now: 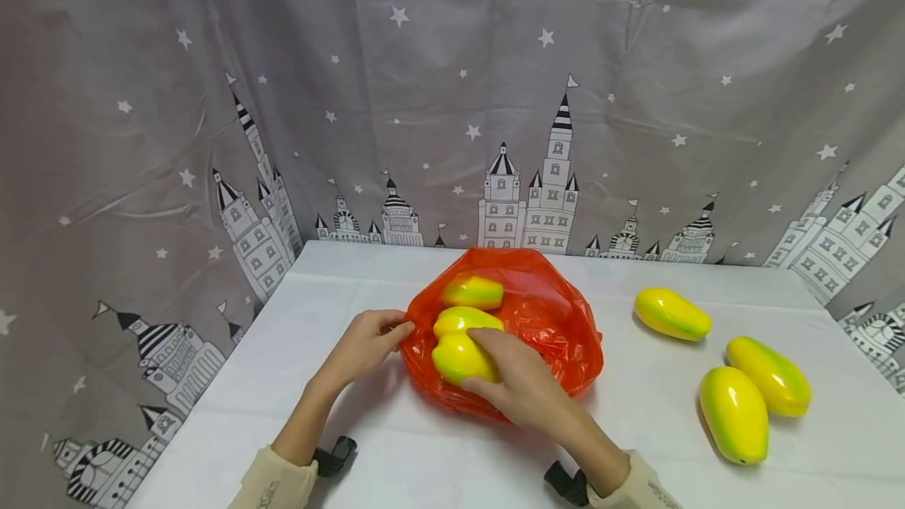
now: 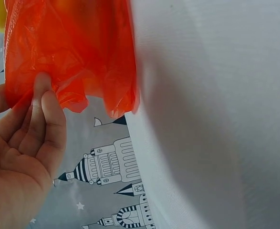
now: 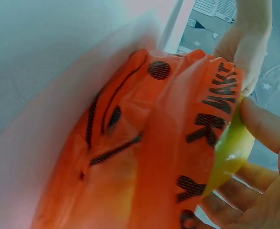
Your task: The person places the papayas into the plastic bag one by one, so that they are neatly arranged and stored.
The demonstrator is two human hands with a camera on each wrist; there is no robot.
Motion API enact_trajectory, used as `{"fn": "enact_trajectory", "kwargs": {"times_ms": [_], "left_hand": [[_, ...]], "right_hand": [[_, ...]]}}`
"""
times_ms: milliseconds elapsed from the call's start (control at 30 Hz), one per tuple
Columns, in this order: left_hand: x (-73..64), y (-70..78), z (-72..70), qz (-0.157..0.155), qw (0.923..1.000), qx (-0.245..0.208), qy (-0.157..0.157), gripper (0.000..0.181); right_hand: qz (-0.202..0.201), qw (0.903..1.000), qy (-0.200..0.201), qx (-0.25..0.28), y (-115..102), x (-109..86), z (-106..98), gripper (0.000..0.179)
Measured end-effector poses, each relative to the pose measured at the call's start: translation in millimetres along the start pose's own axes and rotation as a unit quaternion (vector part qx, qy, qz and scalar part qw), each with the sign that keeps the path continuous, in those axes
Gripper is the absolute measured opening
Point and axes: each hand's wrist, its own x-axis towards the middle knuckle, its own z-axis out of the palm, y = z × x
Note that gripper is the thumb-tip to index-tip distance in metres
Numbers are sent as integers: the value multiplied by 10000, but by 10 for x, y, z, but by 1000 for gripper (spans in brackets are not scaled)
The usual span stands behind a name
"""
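A red plastic bag point(image 1: 558, 336) stands with its mouth open on the white table. My left hand point(image 1: 371, 344) pinches the bag's left rim between thumb and fingers; the left wrist view shows the thin red film at the fingertips. My right hand point(image 1: 519, 379) is over the bag's mouth, thumb and fingers round a shiny yellow-green mango point(image 1: 459, 360) at the front left. Just behind it, inside the bag, are a second mango point(image 1: 459, 319) and a third mango point(image 1: 477, 291). Black lettering point(image 3: 207, 129) marks the bag's side in the right wrist view.
To the right of the bag, a mango point(image 1: 672, 314) lies toward the back of the table point(image 1: 622, 430). Nearer, another mango point(image 1: 771, 375) lies against a mango point(image 1: 734, 415). A grey curtain point(image 1: 438, 100) printed with castles and stars hangs behind.
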Motion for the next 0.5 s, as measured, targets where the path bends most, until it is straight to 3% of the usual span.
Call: {"fn": "enact_trajectory", "kwargs": {"times_ms": [233, 500], "left_hand": [[2, 11, -6, -36, 10000, -56, -24, 26], [-1, 10, -20, -58, 10000, -43, -40, 26]], "right_hand": [[314, 9994, -82, -88, 15, 30, 39, 64], [183, 9991, -36, -381, 33, 68, 90, 58]]}}
